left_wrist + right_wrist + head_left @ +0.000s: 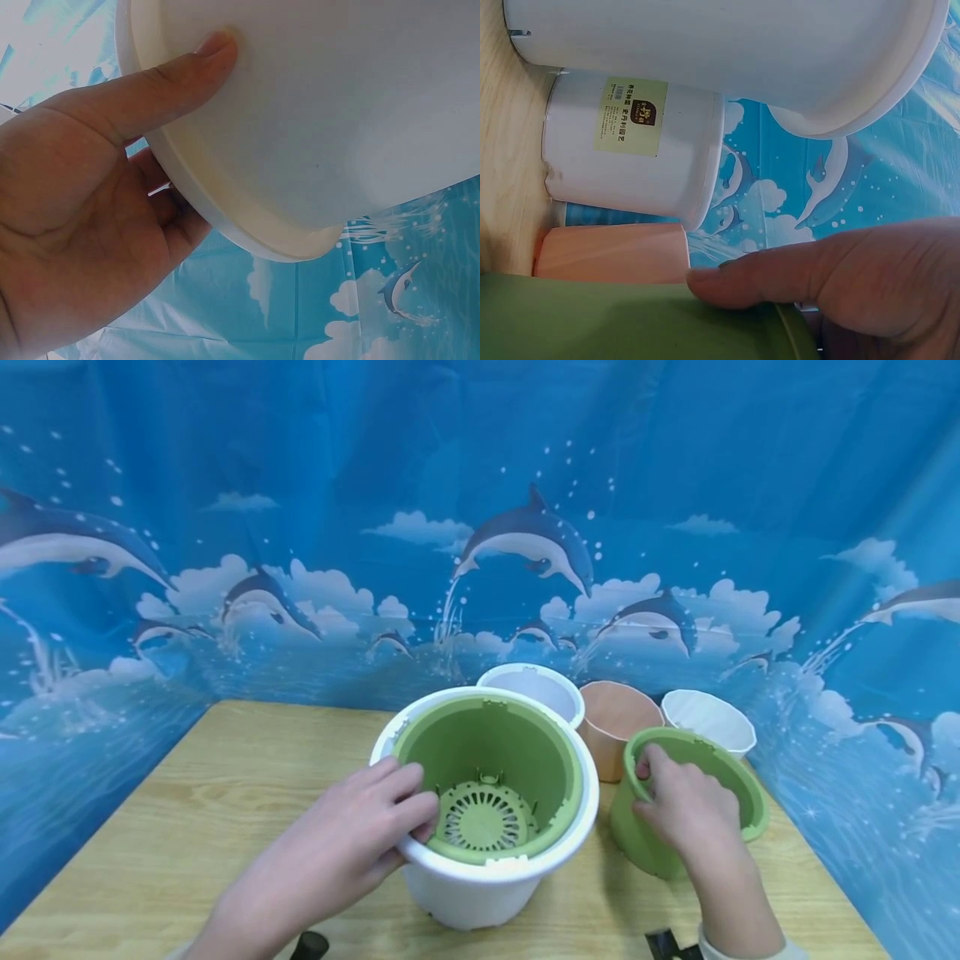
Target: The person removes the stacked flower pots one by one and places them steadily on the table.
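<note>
Left hand (375,822) pinches white pot (476,900) at eight-o'clock rim; right hand (692,806) pinches green pot (637,843) at nine; table (247,785) roomiest toward ten.

A pale worktop (172,810) with a wood grain is spreading across the lower part of the head view, its left and right edges slanting inward toward the far side. Near the middle, a large white pot (476,897) is standing on it. To the right, apart from that one, a green pot (637,831) is standing. On the far side, a second white pot (531,685) is bearing a label (630,116), a peach-coloured pot (617,714) is standing just right of it, and a faceted white pot (708,722) is sitting farther right, its base hidden
</note>
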`<state>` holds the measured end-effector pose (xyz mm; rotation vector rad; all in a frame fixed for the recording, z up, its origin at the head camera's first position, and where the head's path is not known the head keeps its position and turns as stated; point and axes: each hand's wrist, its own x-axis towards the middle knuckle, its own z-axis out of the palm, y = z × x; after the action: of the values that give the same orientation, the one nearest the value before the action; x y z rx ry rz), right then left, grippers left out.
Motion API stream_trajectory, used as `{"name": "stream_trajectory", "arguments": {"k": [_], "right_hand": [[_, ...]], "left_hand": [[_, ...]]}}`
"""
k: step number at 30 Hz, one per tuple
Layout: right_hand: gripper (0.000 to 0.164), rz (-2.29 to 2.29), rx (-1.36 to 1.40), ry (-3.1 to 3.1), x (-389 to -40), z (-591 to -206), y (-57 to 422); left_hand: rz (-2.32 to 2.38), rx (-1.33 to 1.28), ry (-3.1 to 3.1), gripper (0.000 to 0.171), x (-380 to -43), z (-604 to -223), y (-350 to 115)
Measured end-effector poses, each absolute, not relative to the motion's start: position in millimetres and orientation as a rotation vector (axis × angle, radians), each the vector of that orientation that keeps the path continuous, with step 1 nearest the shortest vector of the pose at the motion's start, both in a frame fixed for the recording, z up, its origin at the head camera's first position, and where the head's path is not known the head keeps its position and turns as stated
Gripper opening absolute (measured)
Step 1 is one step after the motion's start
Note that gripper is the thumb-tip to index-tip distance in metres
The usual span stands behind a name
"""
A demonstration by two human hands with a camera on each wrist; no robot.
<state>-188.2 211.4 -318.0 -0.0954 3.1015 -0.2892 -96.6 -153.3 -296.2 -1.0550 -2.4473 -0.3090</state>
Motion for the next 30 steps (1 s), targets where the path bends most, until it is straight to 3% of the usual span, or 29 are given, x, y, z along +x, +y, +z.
{"name": "stream_trajectory", "arguments": {"k": [10,12,16,20,26,30], "right_hand": [[0.056,-0.328,-0.05,3.17,-185.8,-315.3,208.8],[0.051,-0.359,-0.085,3.249,-183.4,-314.6,206.0],[0.024,-0.459,-0.259,3.478,-176.3,-312.5,198.1],[0.007,-0.71,-0.682,3.643,-169.4,-312.0,188.7],[0.015,-1.101,-1.78,3.336,-162.6,-308.5,167.4],[0.024,-1.099,-2.147,3.088,-157.2,-308.1,151.9]], "left_hand": [[-0.322,-1.036,-2.5,0.027,-96.8,-296.1,-154.0],[-0.323,-1.033,-2.507,0.028,-96.8,-296.0,-154.0],[-0.32,-1.054,-2.462,0.029,-96.7,-296.3,-153.9],[-0.314,-1.072,-2.436,0.029,-96.6,-296.5,-153.2],[-0.307,-1.047,-2.487,0.029,-96.7,-295.8,-152.9],[-0.306,-1.029,-2.525,0.028,-96.8,-295.2,-153.1]]}}
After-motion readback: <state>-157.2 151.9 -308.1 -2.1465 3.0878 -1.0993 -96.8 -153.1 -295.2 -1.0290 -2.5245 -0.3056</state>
